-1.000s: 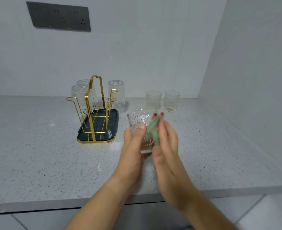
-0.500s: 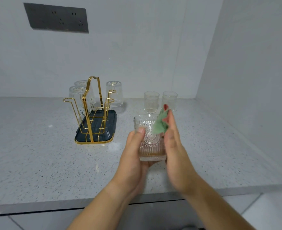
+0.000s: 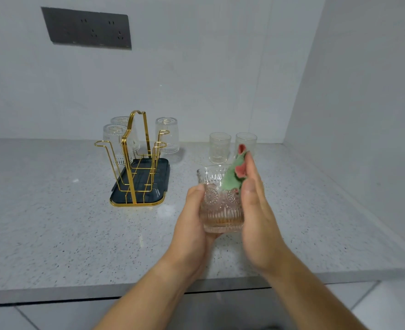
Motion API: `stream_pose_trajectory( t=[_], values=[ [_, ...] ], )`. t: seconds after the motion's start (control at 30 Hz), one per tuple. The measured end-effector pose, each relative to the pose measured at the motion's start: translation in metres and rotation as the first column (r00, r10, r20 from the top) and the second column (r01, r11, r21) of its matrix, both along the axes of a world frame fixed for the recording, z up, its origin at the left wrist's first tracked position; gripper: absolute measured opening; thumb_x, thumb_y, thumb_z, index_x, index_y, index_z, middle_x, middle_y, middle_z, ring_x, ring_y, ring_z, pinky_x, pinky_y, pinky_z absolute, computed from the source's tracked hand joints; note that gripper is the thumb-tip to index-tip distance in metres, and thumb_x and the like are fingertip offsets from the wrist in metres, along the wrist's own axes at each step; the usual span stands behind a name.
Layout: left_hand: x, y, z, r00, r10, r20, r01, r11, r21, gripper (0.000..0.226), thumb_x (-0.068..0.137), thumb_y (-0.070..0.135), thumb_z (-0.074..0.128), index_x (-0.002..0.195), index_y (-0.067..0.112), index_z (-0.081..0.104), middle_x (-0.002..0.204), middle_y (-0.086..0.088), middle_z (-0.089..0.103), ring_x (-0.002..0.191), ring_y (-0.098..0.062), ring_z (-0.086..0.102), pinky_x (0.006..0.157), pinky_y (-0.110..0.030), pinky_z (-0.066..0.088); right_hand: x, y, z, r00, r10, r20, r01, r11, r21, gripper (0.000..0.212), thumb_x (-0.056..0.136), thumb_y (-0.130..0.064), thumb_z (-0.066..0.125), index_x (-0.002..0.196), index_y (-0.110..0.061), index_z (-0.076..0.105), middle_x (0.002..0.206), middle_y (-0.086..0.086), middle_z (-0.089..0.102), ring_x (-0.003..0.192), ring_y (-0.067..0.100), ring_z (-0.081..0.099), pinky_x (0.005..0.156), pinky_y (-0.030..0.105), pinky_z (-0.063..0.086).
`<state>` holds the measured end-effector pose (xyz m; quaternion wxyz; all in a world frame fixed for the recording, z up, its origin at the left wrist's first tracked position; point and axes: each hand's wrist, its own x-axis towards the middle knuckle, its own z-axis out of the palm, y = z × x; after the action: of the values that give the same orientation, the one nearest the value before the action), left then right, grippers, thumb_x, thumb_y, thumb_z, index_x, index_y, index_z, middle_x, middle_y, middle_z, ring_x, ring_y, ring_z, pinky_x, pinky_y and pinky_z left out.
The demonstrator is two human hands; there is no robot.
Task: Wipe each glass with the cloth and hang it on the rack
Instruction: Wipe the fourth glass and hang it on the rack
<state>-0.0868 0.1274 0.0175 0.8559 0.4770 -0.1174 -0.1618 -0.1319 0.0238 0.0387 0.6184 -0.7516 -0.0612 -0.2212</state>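
Head view: cloth (image 3: 232, 181) touches embossed glass (image 3: 220, 210).

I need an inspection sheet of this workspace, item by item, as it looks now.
Surface: speckled grey countertop.
Job's things: patterned glass and green cloth in hand; gold rack on dark tray carries three inverted glasses; two upright glasses wait behind.
Clutter: one pale speck left of rack.
Grippers: left hand grips the glass; right hand holds the cloth against its rim.
Cables: nothing seen.
Surroundings: white walls, dark socket panel.
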Motion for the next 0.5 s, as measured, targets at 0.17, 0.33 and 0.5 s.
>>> stream_pose_trajectory(
  t=[0.17, 0.33, 0.5],
  values=[
    [0.010, 0.008, 0.002, 0.998, 0.022, -0.057, -0.024, 0.999, -0.022, 0.099, 0.082, 0.069, 0.074, 0.148, 0.001, 0.044, 0.145, -0.028, 0.057, 0.131, -0.041, 0.061, 0.113, -0.057, 0.046, -0.015, 0.020, -0.034, 0.994, -0.040, 0.105, 0.068, 0.958, -0.280, 0.071, 0.098, -0.071, 0.020, 0.159, -0.045, -0.005, 0.170, -0.020, -0.007, 0.157, 0.004, 0.004, 0.127, 0.041, 0.020],
    [0.010, 0.009, -0.003, 0.996, 0.043, -0.071, -0.047, 0.998, -0.043, 0.093, 0.080, 0.057, 0.080, 0.146, 0.002, 0.044, 0.142, -0.030, 0.058, 0.129, -0.040, 0.062, 0.115, -0.056, 0.044, -0.023, 0.015, -0.037, 0.986, -0.015, 0.169, 0.087, 0.900, -0.427, 0.075, 0.097, -0.071, 0.013, 0.159, -0.036, -0.012, 0.168, -0.017, -0.021, 0.157, 0.004, -0.008, 0.127, 0.035, 0.015],
    [-0.003, 0.000, -0.006, 0.993, -0.113, -0.022, 0.112, 0.993, -0.031, 0.054, 0.095, 0.047, 0.058, 0.130, 0.007, 0.069, 0.126, -0.022, 0.072, 0.117, -0.035, 0.070, 0.096, -0.045, 0.057, 0.003, -0.005, -0.009, 0.998, -0.041, 0.056, 0.041, 0.999, 0.017, 0.069, 0.096, -0.071, 0.028, 0.159, -0.048, 0.011, 0.166, -0.022, 0.020, 0.153, 0.002, 0.024, 0.124, 0.049, 0.028]
  ],
)
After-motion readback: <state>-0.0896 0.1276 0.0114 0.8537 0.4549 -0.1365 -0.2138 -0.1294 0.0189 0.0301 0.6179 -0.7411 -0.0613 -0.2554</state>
